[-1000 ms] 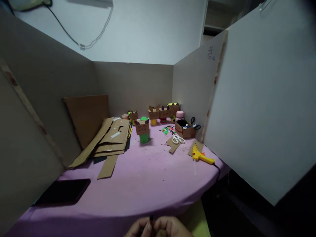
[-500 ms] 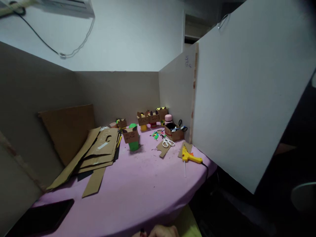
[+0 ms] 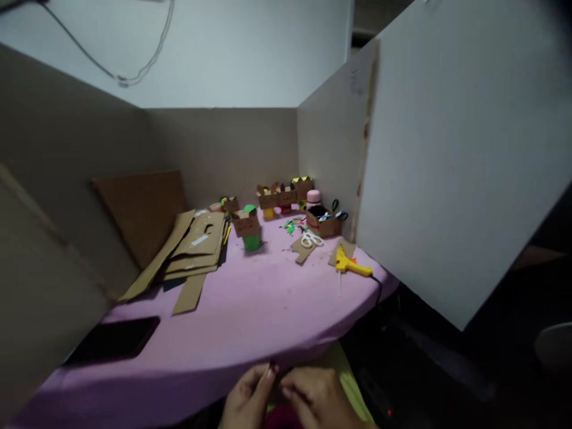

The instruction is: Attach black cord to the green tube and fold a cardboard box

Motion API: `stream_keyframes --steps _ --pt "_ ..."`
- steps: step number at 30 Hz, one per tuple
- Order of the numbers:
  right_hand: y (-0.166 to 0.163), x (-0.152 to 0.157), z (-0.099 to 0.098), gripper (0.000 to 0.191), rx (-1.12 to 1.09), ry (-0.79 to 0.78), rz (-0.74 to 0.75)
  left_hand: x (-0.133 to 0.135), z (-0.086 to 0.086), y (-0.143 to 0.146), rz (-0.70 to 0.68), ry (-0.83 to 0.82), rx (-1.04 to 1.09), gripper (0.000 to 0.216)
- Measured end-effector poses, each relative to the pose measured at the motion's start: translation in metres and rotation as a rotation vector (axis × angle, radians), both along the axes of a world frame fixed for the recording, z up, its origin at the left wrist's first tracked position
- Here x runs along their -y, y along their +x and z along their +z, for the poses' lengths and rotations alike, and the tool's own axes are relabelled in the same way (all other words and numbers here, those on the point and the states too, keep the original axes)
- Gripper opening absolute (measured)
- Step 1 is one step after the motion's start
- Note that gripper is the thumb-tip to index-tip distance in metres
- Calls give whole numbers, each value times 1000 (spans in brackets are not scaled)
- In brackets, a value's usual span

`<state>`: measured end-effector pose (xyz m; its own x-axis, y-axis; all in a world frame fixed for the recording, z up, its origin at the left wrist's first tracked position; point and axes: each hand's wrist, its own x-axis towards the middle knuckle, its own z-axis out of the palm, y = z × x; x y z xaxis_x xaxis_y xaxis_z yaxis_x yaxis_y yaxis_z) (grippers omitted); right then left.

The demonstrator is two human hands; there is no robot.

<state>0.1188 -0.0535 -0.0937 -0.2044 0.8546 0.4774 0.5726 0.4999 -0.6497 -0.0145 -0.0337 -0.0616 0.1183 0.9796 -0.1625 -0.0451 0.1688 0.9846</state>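
My left hand (image 3: pixel 248 394) and my right hand (image 3: pixel 318 394) are close together at the bottom of the view, just below the table's front edge. Thumb and finger of the left are pinched, with a small dark spot at the tips that I cannot make out. The right hand's fingers are curled in, and whatever they might hold is hidden. Beyond them on the table stands a green cup figure (image 3: pixel 251 241) with a cardboard face (image 3: pixel 247 224). A yellow glue gun (image 3: pixel 353 263) lies to the right, near white-handled scissors (image 3: pixel 311 239) on a cardboard scrap (image 3: pixel 302 252).
Stacked cardboard sheets (image 3: pixel 196 253) and a dark tablet-like slab (image 3: pixel 116 339) occupy the left of the pink tablecloth (image 3: pixel 250 298). At the back are several cardboard-faced figures (image 3: pixel 267 198), a pink-lidded jar (image 3: pixel 313 196) and a cardboard box of tools (image 3: pixel 325 226). Grey partitions (image 3: pixel 223 143) surround the table.
The view has tilted down and the table appears higher in it. Both hands now show more fully at the bottom, side by side. The things on the table are unmoved.
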Motion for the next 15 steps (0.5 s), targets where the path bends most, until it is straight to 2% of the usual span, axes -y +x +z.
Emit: stream_keyframes --steps 3,6,11,13,15 --pt "10 12 23 28 51 112 -5 0 2 -4 -23 104 -119 24" --pt "11 11 36 26 150 203 11 2 2 -11 -32 200 -297 20" --pt "4 1 39 30 313 436 89 12 2 -18 -130 275 -538 17" --pt "0 -3 37 32 347 505 165 16 -1 -21 -230 313 -606 18" --pt "-3 -6 37 35 323 495 267 19 -7 -26 -346 333 -604 20"
